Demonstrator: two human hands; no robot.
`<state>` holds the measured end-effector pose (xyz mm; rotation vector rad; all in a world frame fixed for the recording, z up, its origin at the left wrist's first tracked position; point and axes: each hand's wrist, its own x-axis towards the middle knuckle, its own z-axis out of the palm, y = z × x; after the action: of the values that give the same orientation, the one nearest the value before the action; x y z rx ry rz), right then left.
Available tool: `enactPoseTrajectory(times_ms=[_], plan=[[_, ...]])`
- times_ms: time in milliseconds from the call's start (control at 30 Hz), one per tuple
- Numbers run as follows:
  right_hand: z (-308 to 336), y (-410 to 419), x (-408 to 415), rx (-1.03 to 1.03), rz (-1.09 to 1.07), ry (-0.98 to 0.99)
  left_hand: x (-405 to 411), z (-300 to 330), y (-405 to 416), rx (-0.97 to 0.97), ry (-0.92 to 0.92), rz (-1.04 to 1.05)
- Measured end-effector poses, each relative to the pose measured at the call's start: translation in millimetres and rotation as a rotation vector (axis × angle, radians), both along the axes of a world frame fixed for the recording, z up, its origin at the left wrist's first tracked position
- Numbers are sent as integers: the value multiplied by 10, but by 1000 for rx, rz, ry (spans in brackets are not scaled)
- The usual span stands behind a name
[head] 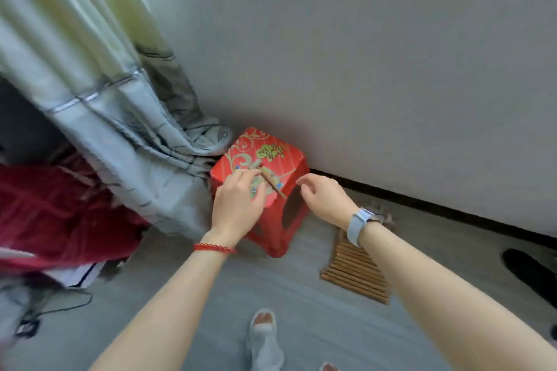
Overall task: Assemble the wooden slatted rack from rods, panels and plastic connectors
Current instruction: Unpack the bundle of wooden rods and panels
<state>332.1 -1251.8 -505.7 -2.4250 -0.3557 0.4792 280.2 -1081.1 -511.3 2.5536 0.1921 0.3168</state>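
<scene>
On the red stool [289,159], wooden rods [272,179] lie at centre; the left hand [238,202] reaches over them, grip unclear. The right hand [325,196], loosely curled and empty, hovers at 3 o'clock. A slatted panel [355,274] lies on the floor [187,325] at 5 o'clock; a curtain [105,99] hangs at 10.

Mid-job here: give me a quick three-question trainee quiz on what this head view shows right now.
1. True or false: the slatted panel lies on top of the red stool.
2. Which hand reaches the wooden rods on the stool? A) left hand B) right hand C) both
3. Fill in: the right hand holds ____.

Key
1. False: it lies on the floor to the stool's right.
2. A: its fingertips are at the rods, though the blur hides whether it grips them.
3. Nothing: its fingers hang loosely curled beside the stool.
</scene>
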Motion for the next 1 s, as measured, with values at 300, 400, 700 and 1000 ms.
enactPoseTrajectory(times_ms=[300, 400, 700, 1000], plan=[[1474, 2673, -737, 245, 505, -246, -1430, 1526, 2380, 31, -221, 490], [1834, 3861, -1190, 292, 670, -318, -2157, 1917, 3437, 112, -282, 618], [2777, 6735, -2449, 435, 953, -436, -3973, 3006, 5937, 298, -305, 936], [3520, 8976, -2852, 525, 1063, -598, -4655, 3558, 7793, 419, -360, 1066]])
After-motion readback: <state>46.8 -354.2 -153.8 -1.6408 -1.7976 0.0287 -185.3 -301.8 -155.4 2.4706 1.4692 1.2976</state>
